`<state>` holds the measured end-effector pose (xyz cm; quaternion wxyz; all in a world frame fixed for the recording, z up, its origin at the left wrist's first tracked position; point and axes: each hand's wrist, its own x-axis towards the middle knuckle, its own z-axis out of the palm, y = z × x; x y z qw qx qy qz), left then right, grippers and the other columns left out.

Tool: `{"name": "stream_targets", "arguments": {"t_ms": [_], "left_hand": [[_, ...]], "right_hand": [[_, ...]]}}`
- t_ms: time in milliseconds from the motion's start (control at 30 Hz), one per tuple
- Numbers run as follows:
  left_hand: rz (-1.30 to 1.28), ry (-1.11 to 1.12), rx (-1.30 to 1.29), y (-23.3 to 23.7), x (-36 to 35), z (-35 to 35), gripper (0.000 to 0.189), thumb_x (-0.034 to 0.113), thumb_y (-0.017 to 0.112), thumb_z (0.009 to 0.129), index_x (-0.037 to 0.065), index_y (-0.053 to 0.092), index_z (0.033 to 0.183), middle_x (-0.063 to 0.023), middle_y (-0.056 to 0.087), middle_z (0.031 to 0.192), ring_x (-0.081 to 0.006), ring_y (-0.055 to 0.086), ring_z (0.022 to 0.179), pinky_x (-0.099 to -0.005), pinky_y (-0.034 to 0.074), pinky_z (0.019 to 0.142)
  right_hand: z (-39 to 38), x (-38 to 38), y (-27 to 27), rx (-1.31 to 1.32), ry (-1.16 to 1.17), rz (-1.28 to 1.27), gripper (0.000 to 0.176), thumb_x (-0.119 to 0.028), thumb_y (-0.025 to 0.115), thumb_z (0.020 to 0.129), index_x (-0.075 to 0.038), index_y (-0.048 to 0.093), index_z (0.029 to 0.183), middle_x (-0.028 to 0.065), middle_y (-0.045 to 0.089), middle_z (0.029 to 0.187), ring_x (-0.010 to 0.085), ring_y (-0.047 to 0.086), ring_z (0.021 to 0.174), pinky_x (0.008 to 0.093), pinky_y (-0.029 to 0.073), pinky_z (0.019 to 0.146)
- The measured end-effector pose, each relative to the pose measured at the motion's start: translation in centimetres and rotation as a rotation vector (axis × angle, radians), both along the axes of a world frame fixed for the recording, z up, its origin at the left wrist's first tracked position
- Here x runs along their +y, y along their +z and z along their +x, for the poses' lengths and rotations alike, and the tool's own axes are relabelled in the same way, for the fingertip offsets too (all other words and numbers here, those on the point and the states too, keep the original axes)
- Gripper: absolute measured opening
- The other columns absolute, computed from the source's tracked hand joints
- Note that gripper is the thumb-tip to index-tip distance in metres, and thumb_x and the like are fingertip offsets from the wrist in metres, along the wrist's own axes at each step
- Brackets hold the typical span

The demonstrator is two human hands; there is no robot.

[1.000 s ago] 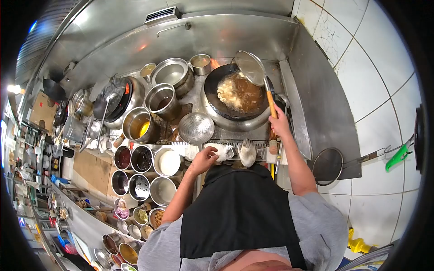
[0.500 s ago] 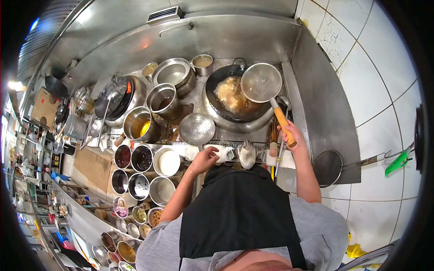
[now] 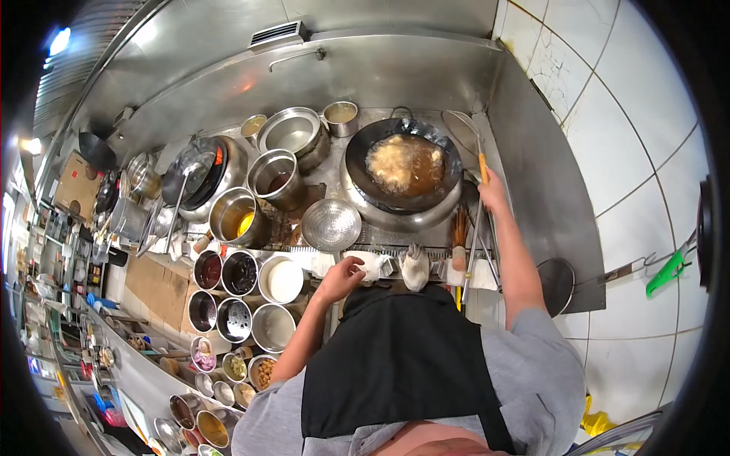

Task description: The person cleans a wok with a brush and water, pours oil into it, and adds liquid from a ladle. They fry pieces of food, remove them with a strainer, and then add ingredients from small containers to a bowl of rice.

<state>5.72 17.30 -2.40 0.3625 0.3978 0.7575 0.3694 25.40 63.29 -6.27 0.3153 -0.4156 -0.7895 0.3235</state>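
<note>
My right hand (image 3: 493, 190) is closed around the wooden handle of a strainer (image 3: 460, 131), which is tilted beyond the right rim of a black wok (image 3: 361, 171). Pale food (image 3: 391, 163) bubbles in brown oil inside the wok. At the stove's front edge, my left hand (image 3: 341, 280) is loosely curled with fingers apart and nothing visible in it. A folded white cloth (image 3: 369, 264) lies beside its fingertips. Just ahead of that hand rests a perforated metal ladle (image 3: 331, 225).
Steel pots, one with yellow liquid (image 3: 245, 223), stand left of the wok. Several sauce and ingredient containers (image 3: 281, 280) line my left side. A bamboo brush (image 3: 459, 235) and a bundled cloth (image 3: 414, 268) sit at the front edge. A mesh strainer (image 3: 556, 285) hangs at right.
My right hand has moved the strainer up and right, from over the wok to beyond its right rim, turning it on edge. My left hand stays nearly still.
</note>
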Motion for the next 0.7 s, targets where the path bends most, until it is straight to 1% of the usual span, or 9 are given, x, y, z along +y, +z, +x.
{"name": "stream_targets", "arguments": {"t_ms": [100,167,367,400,467,533,600,667,700], "left_hand": [[0.022,0.028,0.030,-0.9,-0.5,-0.2,0.033,0.019,0.064,0.086,0.002,0.058,0.113,-0.0124,0.067,0.089,-0.0212,0.065,0.083,-0.0325,0.051,0.074],[0.032,0.042,0.013,-1.3,-0.7,-0.2,0.033,0.019,0.063,0.086,0.003,0.057,0.113,-0.0126,0.067,0.090,-0.0218,0.065,0.083,-0.0327,0.051,0.074],[-0.018,0.023,-0.007,-0.1,-0.5,0.3,0.033,0.019,0.063,0.086,0.002,0.057,0.114,-0.0131,0.067,0.091,-0.0222,0.065,0.082,-0.0328,0.051,0.074],[-0.016,0.023,-0.002,0.2,-0.2,0.2,0.033,0.019,0.063,0.086,0.002,0.057,0.114,-0.0130,0.067,0.091,-0.0217,0.065,0.082,-0.0327,0.051,0.074],[0.000,0.038,-0.004,0.5,-0.1,0.1,0.033,0.019,0.063,0.086,0.002,0.057,0.114,-0.0128,0.067,0.091,-0.0211,0.065,0.082,-0.0324,0.051,0.073],[0.006,0.053,-0.018,0.1,-0.3,0.1,0.033,0.019,0.063,0.086,0.002,0.057,0.115,-0.0126,0.067,0.091,-0.0205,0.065,0.081,-0.0321,0.051,0.073],[0.007,0.046,-0.021,-0.9,-0.9,0.0,0.033,0.018,0.062,0.086,0.002,0.057,0.115,-0.0123,0.067,0.090,-0.0199,0.065,0.081,-0.0317,0.051,0.073],[-0.022,0.030,-0.023,-1.4,-1.2,-0.1,0.033,0.019,0.063,0.086,0.002,0.057,0.115,-0.0123,0.067,0.090,-0.0199,0.065,0.081,-0.0317,0.051,0.073],[-0.042,0.012,-0.020,-1.4,-1.3,-0.1,0.033,0.019,0.063,0.086,0.002,0.057,0.114,-0.0123,0.066,0.090,-0.0199,0.065,0.082,-0.0317,0.051,0.073]], "right_hand": [[1.7,-4.3,1.3,0.019,-0.043,-0.033,0.065,-0.002,0.052,0.080,-0.011,0.036,0.142,0.0061,0.055,0.072,0.0154,0.048,0.043,0.0310,0.040,0.038],[1.9,-8.6,4.8,0.250,-0.064,-0.453,0.061,-0.002,0.053,0.083,-0.010,0.038,0.141,0.0023,0.050,0.068,0.0116,0.046,0.043,0.0271,0.038,0.037],[1.8,-10.1,4.6,0.211,-0.040,-0.500,0.059,-0.003,0.054,0.084,-0.012,0.038,0.141,0.0022,0.052,0.070,0.0099,0.047,0.047,0.0260,0.038,0.039],[1.7,-9.8,3.1,0.217,-0.037,-0.496,0.059,-0.003,0.054,0.084,-0.012,0.038,0.141,0.0022,0.052,0.070,0.0099,0.047,0.047,0.0260,0.038,0.039],[2.3,-9.2,-2.2,0.096,-0.054,-0.051,0.059,-0.004,0.054,0.084,-0.011,0.039,0.141,0.0038,0.056,0.077,0.0107,0.049,0.051,0.0272,0.041,0.044],[2.6,-10.5,-2.2,0.103,-0.069,-0.055,0.057,-0.004,0.054,0.086,-0.011,0.039,0.141,0.0051,0.058,0.080,0.0114,0.050,0.053,0.0282,0.043,0.048],[2.9,-10.9,-2.8,0.204,-0.054,0.115,0.056,-0.005,0.054,0.088,-0.013,0.038,0.142,0.0048,0.059,0.081,0.0115,0.051,0.054,0.0287,0.044,0.050],[2.9,-10.5,-0.5,0.142,-0.044,0.021,0.056,-0.004,0.053,0.089,-0.014,0.037,0.142,0.0034,0.056,0.079,0.0110,0.049,0.052,0.0284,0.043,0.046],[2.5,-11.1,2.4,0.189,-0.004,-0.242,0.058,-0.004,0.053,0.088,-0.015,0.037,0.142,0.0028,0.054,0.078,0.0106,0.047,0.051,0.0277,0.042,0.043]]}}
